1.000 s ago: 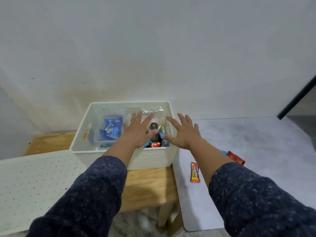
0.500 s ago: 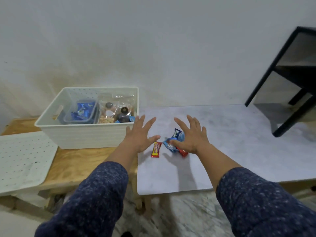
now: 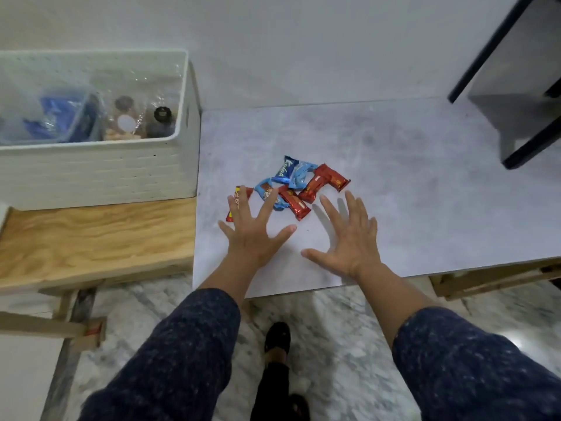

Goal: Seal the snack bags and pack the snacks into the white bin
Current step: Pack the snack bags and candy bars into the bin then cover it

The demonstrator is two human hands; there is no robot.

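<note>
Grey marbled tabletop (image 3: 394, 177): packing step; spread, empty left hand (image 3: 253, 235) and right hand (image 3: 352, 241) must gather foil-wrapped candy bars (image 3: 299, 185) near its left edge for the white perforated plastic bin (image 3: 97, 174).

red and blue snack wrappers (image 3: 299, 185), white perforated bin (image 3: 100, 174), grey mottled tabletop (image 3: 409, 192), navy speckled sleeves (image 3: 188, 354).

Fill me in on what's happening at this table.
A person is packing snacks into the white bin, which stands on a wooden bench and already holds clear bags of snacks. A pile of small wrapped snack bars lies loose on the grey table. Both hands are spread open over the near side of the pile: the left hand overlaps two bars, the right hand holds nothing.
</note>
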